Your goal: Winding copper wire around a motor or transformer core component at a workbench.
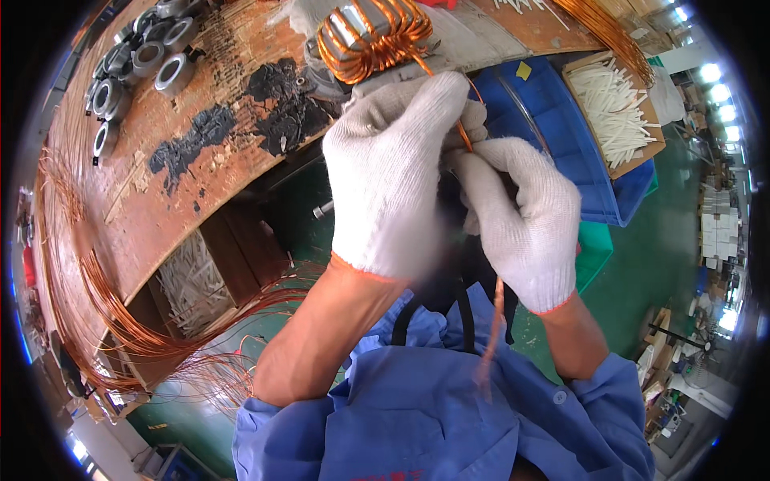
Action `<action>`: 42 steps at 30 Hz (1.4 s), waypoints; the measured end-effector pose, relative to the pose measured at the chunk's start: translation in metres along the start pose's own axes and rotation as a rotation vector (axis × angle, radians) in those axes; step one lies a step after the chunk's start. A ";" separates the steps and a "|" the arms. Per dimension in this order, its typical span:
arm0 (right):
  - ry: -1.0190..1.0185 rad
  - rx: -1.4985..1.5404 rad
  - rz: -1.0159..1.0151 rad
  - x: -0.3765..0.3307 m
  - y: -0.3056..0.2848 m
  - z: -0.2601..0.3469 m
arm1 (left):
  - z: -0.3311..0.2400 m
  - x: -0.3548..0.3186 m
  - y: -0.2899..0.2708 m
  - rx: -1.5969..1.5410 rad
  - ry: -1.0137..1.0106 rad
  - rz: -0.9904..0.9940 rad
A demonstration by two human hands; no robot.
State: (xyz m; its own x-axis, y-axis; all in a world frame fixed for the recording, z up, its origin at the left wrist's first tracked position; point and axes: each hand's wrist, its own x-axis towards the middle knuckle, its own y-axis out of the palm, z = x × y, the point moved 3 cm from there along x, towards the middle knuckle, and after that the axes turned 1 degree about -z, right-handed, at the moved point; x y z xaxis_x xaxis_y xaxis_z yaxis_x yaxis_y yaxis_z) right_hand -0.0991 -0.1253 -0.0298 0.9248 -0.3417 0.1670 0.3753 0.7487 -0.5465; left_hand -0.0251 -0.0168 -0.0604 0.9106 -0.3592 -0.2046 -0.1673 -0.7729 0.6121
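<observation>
Your left hand [385, 172] and right hand [525, 220] both clench the copper wire [464, 135] just below the wound coil [373, 36], keeping it taut.

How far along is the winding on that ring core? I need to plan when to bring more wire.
Done: copper turns already cover the near side of the ring core; its far side shows bare grey. In hand: the gloved left hand and right hand grip the copper wire leading to it. Left: unwound grey cores sit stacked on the bench.
</observation>
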 end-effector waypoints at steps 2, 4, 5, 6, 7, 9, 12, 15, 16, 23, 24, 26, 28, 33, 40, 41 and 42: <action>0.144 0.318 0.086 0.000 -0.001 0.001 | 0.000 -0.002 -0.003 -0.026 -0.033 0.007; 0.500 0.813 0.337 -0.005 0.007 0.001 | -0.002 -0.004 -0.007 -0.082 -0.071 0.061; 0.507 0.780 0.310 -0.006 0.005 0.003 | -0.002 -0.005 -0.011 -0.047 -0.090 0.027; 0.652 1.085 0.401 -0.009 0.010 0.005 | -0.003 -0.006 -0.011 -0.166 -0.123 0.130; 0.848 1.361 0.458 -0.014 0.015 0.007 | -0.002 -0.008 -0.011 -0.266 -0.191 0.216; 0.826 1.427 0.506 -0.016 0.021 0.009 | -0.002 -0.009 -0.012 -0.268 -0.195 0.256; 0.569 0.668 0.311 -0.017 0.023 0.001 | 0.005 -0.009 -0.017 -0.125 -0.287 0.079; 0.152 0.068 0.033 -0.016 0.016 0.005 | 0.008 -0.009 -0.012 -0.182 -0.172 0.090; 0.070 0.053 -0.044 -0.017 0.014 0.007 | 0.008 -0.009 -0.011 -0.194 -0.143 0.097; 0.506 0.790 0.264 -0.024 0.011 -0.002 | 0.012 -0.013 -0.016 -0.364 -0.261 0.275; 0.618 1.019 0.296 -0.025 0.013 -0.003 | 0.012 -0.011 -0.017 -0.420 -0.257 0.292; 0.746 1.191 0.347 -0.027 0.014 -0.002 | 0.012 -0.009 -0.019 -0.399 -0.264 0.333; 0.674 0.996 0.324 -0.027 0.013 -0.003 | 0.012 -0.007 -0.021 -0.384 -0.263 0.323; 0.313 0.237 0.141 -0.022 0.008 -0.003 | 0.018 -0.009 -0.013 -0.212 -0.216 0.108; 0.428 0.485 0.262 -0.027 0.000 -0.007 | 0.021 -0.011 -0.016 -0.079 -0.181 0.101; 0.436 0.484 0.246 -0.027 -0.001 -0.008 | 0.021 -0.012 -0.017 -0.129 -0.182 0.163; 0.532 0.707 0.319 -0.028 0.002 -0.011 | 0.022 -0.013 -0.019 -0.185 -0.179 0.230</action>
State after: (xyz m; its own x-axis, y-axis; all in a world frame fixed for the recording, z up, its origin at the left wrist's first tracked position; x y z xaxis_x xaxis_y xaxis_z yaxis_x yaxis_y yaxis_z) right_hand -0.1247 -0.1209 -0.0443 0.9061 -0.1447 -0.3975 0.2206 0.9634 0.1522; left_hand -0.0423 -0.0089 -0.0857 0.7736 -0.6117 -0.1656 -0.2744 -0.5589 0.7825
